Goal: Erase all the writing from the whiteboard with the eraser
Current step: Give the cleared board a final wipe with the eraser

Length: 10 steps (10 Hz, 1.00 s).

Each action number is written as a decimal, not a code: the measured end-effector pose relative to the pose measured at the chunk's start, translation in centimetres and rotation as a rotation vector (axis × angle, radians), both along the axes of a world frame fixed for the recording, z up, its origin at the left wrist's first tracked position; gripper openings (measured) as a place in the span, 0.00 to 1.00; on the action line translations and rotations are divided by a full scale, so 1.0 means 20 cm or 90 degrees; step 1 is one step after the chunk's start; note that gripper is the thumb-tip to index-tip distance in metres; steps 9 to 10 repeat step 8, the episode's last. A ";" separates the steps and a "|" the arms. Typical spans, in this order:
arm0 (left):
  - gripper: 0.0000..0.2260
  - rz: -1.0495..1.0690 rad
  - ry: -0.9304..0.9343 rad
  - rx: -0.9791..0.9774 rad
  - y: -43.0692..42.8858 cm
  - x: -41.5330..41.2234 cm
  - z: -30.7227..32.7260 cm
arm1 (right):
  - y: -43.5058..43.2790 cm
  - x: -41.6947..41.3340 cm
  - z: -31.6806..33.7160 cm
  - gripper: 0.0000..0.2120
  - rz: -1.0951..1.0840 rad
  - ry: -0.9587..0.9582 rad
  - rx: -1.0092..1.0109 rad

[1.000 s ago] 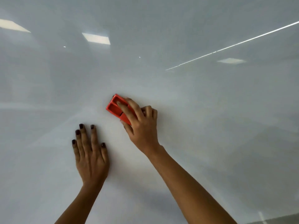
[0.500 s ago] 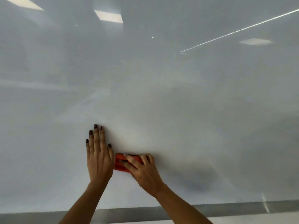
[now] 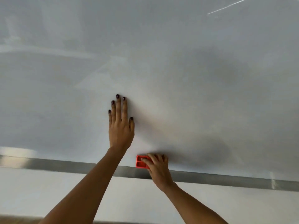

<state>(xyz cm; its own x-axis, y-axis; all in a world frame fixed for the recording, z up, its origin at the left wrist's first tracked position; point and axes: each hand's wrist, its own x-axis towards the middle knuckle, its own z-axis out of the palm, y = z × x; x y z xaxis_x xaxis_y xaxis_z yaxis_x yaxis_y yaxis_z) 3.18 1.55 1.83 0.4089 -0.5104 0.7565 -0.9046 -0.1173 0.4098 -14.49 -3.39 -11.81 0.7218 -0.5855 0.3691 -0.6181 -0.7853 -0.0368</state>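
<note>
The whiteboard (image 3: 194, 78) fills most of the head view, glossy and white, with no writing visible on it. My right hand (image 3: 157, 167) is shut on the red eraser (image 3: 140, 162), pressing it against the board's bottom edge just above the metal frame strip (image 3: 56, 164). Only the eraser's left half shows past my fingers. My left hand (image 3: 120, 126) lies flat on the board, fingers together and pointing up, above and to the left of the eraser, holding nothing.
Below the metal strip is a plain white wall (image 3: 40, 191). A dark band of floor or skirting (image 3: 16, 219) shows at the bottom left. Ceiling light reflections (image 3: 226, 6) streak the board's top right.
My right hand has slid the eraser down the board from mid-height to the bottom edge. The view has tilted down, so the frame strip and wall now show. My left hand stays flat.
</note>
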 end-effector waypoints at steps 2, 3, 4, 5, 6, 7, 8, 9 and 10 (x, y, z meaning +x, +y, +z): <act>0.30 -0.005 0.013 0.001 0.01 0.00 -0.02 | 0.03 0.02 -0.18 0.30 -0.050 0.015 0.073; 0.30 -0.020 0.017 -0.011 0.01 -0.01 -0.03 | 0.02 0.02 -0.24 0.31 -0.064 -0.014 0.085; 0.30 -0.030 0.014 -0.017 0.03 -0.01 -0.08 | 0.03 0.02 -0.27 0.30 -0.064 -0.044 0.095; 0.29 -0.030 0.021 0.001 0.05 -0.02 -0.14 | 0.04 0.03 -0.31 0.29 -0.052 -0.070 0.108; 0.29 -0.023 0.000 0.033 0.08 -0.04 -0.22 | 0.06 0.03 -0.32 0.30 -0.070 -0.096 0.128; 0.29 -0.009 -0.007 0.064 0.10 -0.05 -0.28 | 0.07 0.00 -0.30 0.31 -0.048 -0.146 0.119; 0.29 0.001 0.006 0.091 0.12 -0.08 -0.30 | 0.08 0.01 -0.22 0.23 -0.042 -0.221 0.015; 0.29 0.001 0.006 0.091 0.12 -0.08 -0.30 | 0.08 0.01 -0.22 0.23 -0.042 -0.221 0.015; 0.29 0.001 0.006 0.091 0.12 -0.08 -0.30 | 0.08 0.01 -0.22 0.23 -0.042 -0.221 0.015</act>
